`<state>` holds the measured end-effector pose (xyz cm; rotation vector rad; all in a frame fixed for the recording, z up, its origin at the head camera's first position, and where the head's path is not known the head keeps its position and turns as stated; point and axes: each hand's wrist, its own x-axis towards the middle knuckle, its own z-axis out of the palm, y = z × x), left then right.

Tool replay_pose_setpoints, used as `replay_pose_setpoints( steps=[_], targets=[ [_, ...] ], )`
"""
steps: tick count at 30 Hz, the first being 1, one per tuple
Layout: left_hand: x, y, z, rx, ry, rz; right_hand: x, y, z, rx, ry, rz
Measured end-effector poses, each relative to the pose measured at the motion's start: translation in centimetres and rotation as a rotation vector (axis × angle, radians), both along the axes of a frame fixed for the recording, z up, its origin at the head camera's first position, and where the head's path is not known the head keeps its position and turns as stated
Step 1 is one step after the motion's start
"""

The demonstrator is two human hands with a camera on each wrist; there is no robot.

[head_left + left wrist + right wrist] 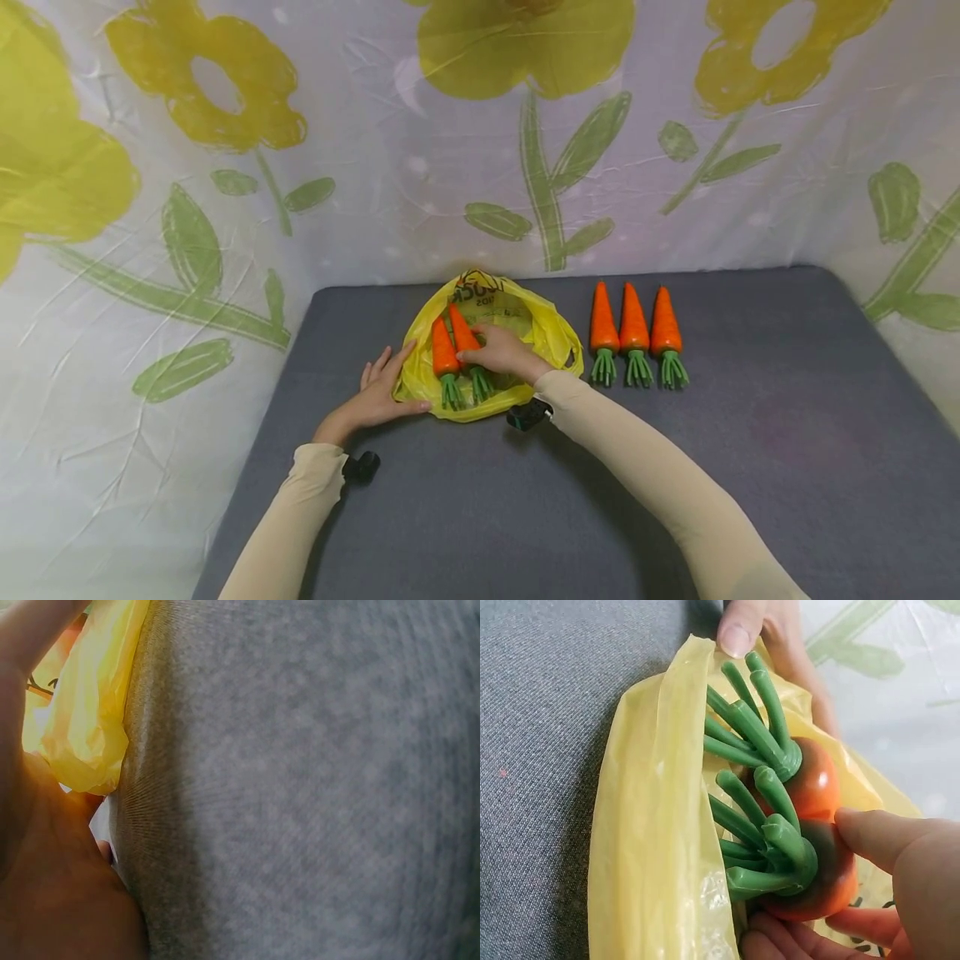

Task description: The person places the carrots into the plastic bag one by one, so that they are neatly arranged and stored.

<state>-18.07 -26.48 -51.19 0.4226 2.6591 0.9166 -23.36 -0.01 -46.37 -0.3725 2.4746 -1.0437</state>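
A yellow plastic bag [557, 327] lies on the table with its mouth spread wide. Two orange toy carrots with green stems are inside it, side by side. My right hand [504, 350] grips the right-hand carrot [462, 327], thumb on one side and fingers on the other, as the right wrist view shows. The other carrot [444, 354] touches it on the left. At the bag's left edge, my left hand [381, 397] rests against the plastic with fingers spread and fairly straight. Its thumb [737, 637] touches the bag's rim near the carrot stems.
Right of the bag, three more carrots [634, 325] lie in a row, tips pointing away. Grey cloth covers the table [480, 508]. Behind it hangs a pale curtain [375, 183] printed with yellow flowers.
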Motion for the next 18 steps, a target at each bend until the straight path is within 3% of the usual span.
replay_pose_setpoints(
  steps=[18],
  targets=[
    [0.10, 0.00, 0.25, 0.011, -0.017, 0.006, -0.01, 0.33, 0.05, -0.010, 0.001, 0.007]
  ],
)
